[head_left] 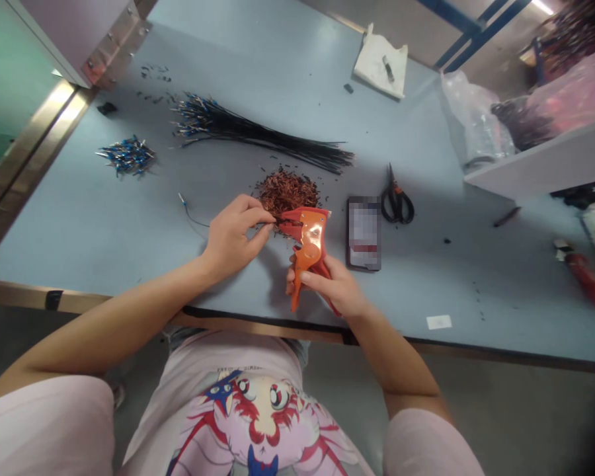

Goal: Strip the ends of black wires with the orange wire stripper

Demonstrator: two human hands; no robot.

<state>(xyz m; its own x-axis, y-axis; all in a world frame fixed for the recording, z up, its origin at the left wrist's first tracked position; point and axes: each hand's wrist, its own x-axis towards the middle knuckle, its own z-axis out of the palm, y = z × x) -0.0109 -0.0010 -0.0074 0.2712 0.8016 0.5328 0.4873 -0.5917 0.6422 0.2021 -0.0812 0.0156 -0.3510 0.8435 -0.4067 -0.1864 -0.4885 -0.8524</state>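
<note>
My left hand (238,235) pinches a thin black wire (197,222) whose far end bears a small blue-collared metal terminal (182,199). The wire's other end meets the jaws of an orange and red wire stripper (309,241). My right hand (330,284) is wrapped round the stripper's handles. Behind the jaws lies a heap of copper-coloured and black scraps (287,188). A long bundle of black wires (268,134) with blue-collared terminals at its left end stretches across the bench beyond it. A pile of loose blue and silver terminals (129,156) sits farther left.
Right of the stripper lie a phone (363,233) and black-handled scissors (397,201). A white cloth-like piece (381,66) is at the back. On the right are a shelf (540,158) with plastic bags, a red-handled tool (588,277) and a white label (439,322).
</note>
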